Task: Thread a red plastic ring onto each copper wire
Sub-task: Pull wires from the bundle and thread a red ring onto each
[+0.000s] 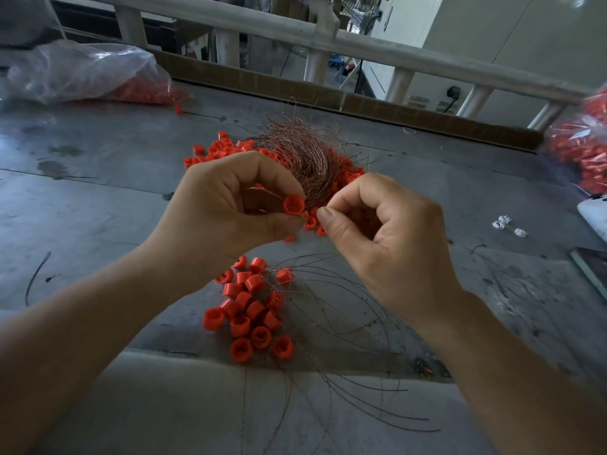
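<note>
My left hand (226, 205) pinches a red plastic ring (293, 204) between thumb and fingers, its open end turned toward my right hand. My right hand (381, 231) has thumb and forefinger pressed together just right of the ring; a thin copper wire there is too fine to see clearly. Behind both hands lies a bundle of copper wires (305, 152) on a heap of loose red rings (223, 146). Below my hands sits a cluster of red rings (249, 310) with thin wires (354, 323) fanning out to the right and toward me.
A grey table (98, 198) carries it all. A clear bag of red rings (82, 73) lies at far left, another bag of red rings (581, 149) at the right edge. Small white parts (505, 224) and a dark flat object (591, 267) lie right. A cardboard strip (361, 106) borders the back.
</note>
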`<state>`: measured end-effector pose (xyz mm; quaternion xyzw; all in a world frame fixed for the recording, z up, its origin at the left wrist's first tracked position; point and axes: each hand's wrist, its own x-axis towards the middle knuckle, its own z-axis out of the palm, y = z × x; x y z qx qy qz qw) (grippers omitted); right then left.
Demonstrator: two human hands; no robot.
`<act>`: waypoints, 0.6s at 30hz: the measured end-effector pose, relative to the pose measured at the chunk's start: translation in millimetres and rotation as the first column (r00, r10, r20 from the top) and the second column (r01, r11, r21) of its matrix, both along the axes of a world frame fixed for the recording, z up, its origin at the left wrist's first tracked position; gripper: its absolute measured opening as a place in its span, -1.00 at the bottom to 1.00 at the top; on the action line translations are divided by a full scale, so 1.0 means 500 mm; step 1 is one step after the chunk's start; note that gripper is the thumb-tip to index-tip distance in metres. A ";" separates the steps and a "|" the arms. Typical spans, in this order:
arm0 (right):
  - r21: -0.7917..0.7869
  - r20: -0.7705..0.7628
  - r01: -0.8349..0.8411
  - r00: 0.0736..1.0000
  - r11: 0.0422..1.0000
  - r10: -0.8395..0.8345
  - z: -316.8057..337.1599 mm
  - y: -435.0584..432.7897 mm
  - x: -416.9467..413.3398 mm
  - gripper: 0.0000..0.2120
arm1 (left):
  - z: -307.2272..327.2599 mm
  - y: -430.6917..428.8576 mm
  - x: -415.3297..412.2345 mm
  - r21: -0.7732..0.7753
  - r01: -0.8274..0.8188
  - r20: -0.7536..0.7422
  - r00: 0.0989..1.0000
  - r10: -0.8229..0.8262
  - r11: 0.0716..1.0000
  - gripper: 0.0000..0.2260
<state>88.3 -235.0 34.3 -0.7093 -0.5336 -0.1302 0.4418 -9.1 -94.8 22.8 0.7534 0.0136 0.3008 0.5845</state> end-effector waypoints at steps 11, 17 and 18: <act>-0.009 0.028 0.038 0.999 0.999 -0.038 0.005 -0.005 0.001 -0.88 | 0.008 0.000 -0.004 -0.179 0.098 -0.012 0.995 -0.101 0.979 -0.70; 0.009 0.037 0.061 0.997 0.998 -0.061 0.009 -0.009 0.007 -0.88 | 0.009 0.006 -0.008 -0.328 0.200 -0.020 0.976 -0.218 0.923 -0.68; 0.011 0.038 0.062 0.997 0.998 -0.062 0.009 -0.009 0.007 -0.88 | 0.009 0.006 -0.008 -0.336 0.203 -0.020 0.975 -0.222 0.920 -0.67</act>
